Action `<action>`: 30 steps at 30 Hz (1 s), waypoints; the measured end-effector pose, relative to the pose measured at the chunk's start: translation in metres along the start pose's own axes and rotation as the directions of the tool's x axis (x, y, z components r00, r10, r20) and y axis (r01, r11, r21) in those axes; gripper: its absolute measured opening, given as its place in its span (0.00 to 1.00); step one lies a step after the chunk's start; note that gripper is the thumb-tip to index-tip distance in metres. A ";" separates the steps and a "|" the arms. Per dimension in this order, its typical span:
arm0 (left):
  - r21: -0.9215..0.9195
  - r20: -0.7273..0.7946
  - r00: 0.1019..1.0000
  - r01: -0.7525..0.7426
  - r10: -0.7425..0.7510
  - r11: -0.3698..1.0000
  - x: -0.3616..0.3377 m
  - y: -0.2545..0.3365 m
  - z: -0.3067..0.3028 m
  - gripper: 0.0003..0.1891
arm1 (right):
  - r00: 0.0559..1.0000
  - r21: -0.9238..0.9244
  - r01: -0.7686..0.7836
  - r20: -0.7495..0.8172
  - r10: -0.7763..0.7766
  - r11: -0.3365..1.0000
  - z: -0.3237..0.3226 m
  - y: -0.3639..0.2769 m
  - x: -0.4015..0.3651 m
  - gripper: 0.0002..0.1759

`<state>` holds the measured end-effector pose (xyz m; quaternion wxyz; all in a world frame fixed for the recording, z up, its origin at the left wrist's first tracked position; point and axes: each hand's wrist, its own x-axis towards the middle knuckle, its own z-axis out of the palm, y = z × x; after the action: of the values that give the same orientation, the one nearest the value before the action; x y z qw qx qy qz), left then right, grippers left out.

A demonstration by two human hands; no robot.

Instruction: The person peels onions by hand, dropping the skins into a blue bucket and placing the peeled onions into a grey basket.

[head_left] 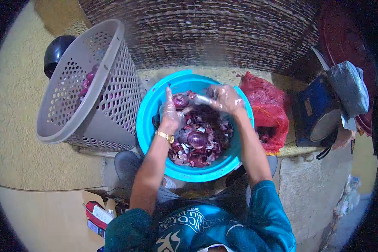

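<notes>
A turquoise basin (pixel 143 122) between my knees holds red onions and a heap of loose onion skins (pixel 185 151). My left hand (pixel 171 112), in a clear plastic glove, is at the basin's left side with a red onion (pixel 180 101) between its thumb and fingers. Over the basin's upper right, my right hand (pixel 227 100), gloved the same way, is curled closed. A pale blurred streak reaches from it toward the onion; I cannot tell what it grips. Another whole red onion (pixel 198 140) lies on the skins below both hands.
To the left leans a tall grey perforated basket (pixel 117 92) with red onions (pixel 88 82) inside. A red mesh sack (pixel 266 109) stands right of the basin, and beyond it a blue weighing scale (pixel 317 109). Behind is a dark ribbed wall (pixel 214 38).
</notes>
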<state>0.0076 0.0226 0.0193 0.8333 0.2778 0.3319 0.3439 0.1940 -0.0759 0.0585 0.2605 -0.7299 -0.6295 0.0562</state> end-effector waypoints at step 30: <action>-0.080 0.055 0.997 0.057 -0.053 0.995 0.000 0.007 -0.011 0.38 | 0.932 0.573 -0.156 -0.184 0.312 0.804 0.033 -0.005 -0.003 0.34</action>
<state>-0.0035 0.0295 0.0178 0.8618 0.2432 0.3027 0.3265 0.1758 -0.0685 0.0318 0.5330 -0.6973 -0.4493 0.1667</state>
